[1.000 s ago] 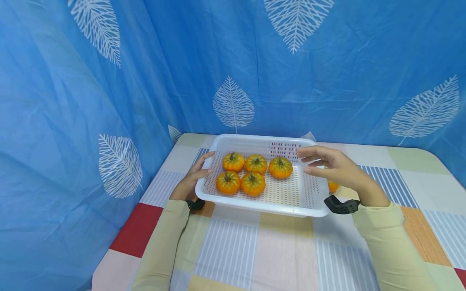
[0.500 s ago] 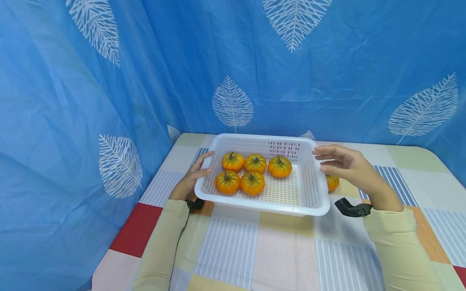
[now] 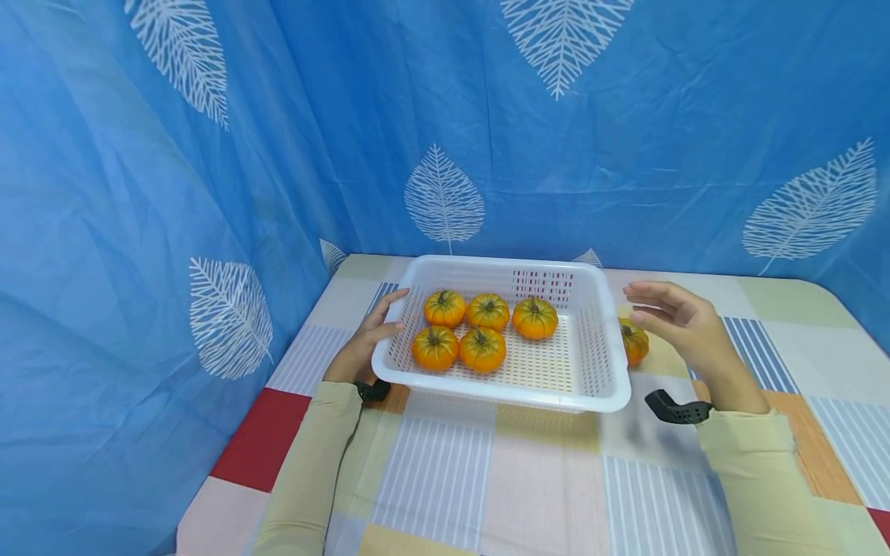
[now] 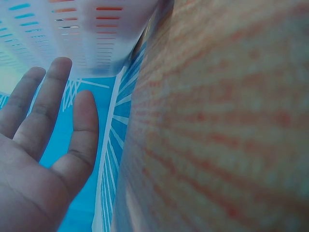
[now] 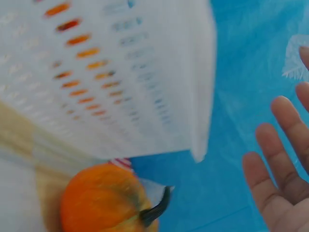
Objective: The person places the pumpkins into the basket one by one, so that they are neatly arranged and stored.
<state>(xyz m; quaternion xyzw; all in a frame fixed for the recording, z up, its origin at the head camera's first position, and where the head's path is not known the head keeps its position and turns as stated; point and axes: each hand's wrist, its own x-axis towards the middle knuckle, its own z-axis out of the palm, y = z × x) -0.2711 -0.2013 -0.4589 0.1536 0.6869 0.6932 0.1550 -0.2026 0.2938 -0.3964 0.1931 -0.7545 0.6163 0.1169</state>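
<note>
A white plastic basket [image 3: 501, 399] with slotted walls holds several small orange pumpkins [image 3: 483, 350]. My left hand [image 3: 363, 344] is at the basket's left end, fingertips at its rim. In the left wrist view the fingers [image 4: 46, 113] are extended beside the slotted wall; whether they touch it I cannot tell. Just off the basket's right end, my right hand [image 3: 681, 324] hovers with nothing in it, fingers apart and loosely bent. One more pumpkin [image 3: 636, 346] lies on the table outside that end, partly hidden behind the basket's rim; the right wrist view shows this pumpkin [image 5: 108, 200] with its dark stem.
A patchwork-patterned cloth [image 3: 542, 494] covers the table. Blue curtains [image 3: 334, 116] with white leaf prints hang behind it and along the left. Black straps with camera mounts [image 3: 677, 409] sit on both wrists.
My right hand has moved right, from over the basket's right part to outside its end, uncovering more of the outer pumpkin. The left hand, basket and pumpkins look unmoved.
</note>
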